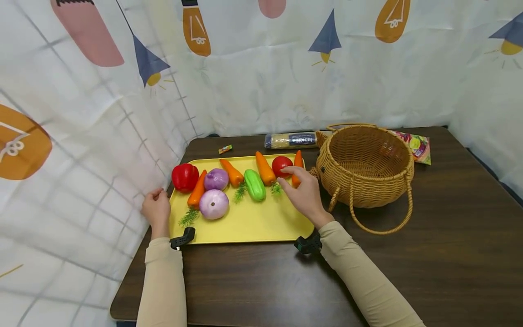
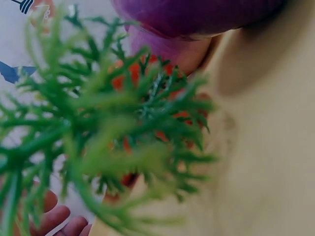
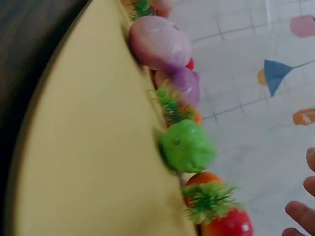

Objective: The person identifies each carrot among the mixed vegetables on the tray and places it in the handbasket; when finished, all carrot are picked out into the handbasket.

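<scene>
A yellow tray (image 1: 253, 225) carries several vegetables. My right hand (image 1: 305, 194) hovers over the tray's right end, thumb and fingers apart, close to a red tomato (image 1: 282, 164) and an orange carrot (image 1: 298, 170). Beside the tray's left edge is my left hand (image 1: 157, 210), fingers loosely bent with nothing in them, near a red bell pepper (image 1: 185, 177) and a carrot (image 1: 198, 190) with leafy green top. Two purple onions (image 1: 214, 204) lie right of that carrot. Further along are another carrot (image 1: 232, 172), a green cucumber (image 1: 255, 185) and a carrot (image 1: 265, 169).
A woven wicker basket (image 1: 363, 181) with hanging handles stands right of the tray. Behind it lie a pack of noodles (image 1: 292, 140) and a colourful snack bag (image 1: 418, 147). A small wrapped candy (image 1: 225, 149) is at the back. Patterned curtains (image 1: 261, 91) border the dark table (image 1: 245, 281).
</scene>
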### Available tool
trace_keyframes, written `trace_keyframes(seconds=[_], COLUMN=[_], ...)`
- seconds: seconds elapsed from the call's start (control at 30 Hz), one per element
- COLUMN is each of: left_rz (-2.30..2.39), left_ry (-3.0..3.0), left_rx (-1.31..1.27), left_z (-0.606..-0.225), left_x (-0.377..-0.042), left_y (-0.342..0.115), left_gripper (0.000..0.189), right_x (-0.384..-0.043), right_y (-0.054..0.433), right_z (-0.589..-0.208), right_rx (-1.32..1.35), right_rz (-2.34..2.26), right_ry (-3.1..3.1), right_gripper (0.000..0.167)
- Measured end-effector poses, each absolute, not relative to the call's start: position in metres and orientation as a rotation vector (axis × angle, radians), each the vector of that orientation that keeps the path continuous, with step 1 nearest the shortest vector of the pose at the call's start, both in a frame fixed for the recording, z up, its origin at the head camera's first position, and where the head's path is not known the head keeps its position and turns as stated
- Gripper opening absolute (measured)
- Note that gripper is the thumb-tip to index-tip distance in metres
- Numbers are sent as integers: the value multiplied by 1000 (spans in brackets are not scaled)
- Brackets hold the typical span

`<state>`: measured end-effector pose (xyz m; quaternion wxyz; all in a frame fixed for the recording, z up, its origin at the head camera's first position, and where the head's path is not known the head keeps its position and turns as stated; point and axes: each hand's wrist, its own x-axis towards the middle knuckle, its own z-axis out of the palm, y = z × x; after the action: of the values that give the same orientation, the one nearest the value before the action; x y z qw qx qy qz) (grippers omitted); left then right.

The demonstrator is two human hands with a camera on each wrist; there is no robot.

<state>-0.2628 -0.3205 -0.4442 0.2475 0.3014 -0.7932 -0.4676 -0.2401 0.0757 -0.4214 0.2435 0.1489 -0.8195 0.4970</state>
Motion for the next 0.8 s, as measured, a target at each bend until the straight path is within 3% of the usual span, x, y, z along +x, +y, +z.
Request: trace_keyframes(seconds=[0.8], left_rz=[-1145], left_ry=[-2218], left_rx=[746], left_z=[-453], left_x=[-260], left_y=[-320], left_gripper=[31], right_x=[-242], right_y=[65], right_z=[-455], right_rx=[79], right_rz=[1312], right_ry=[-2282], right_gripper=[37])
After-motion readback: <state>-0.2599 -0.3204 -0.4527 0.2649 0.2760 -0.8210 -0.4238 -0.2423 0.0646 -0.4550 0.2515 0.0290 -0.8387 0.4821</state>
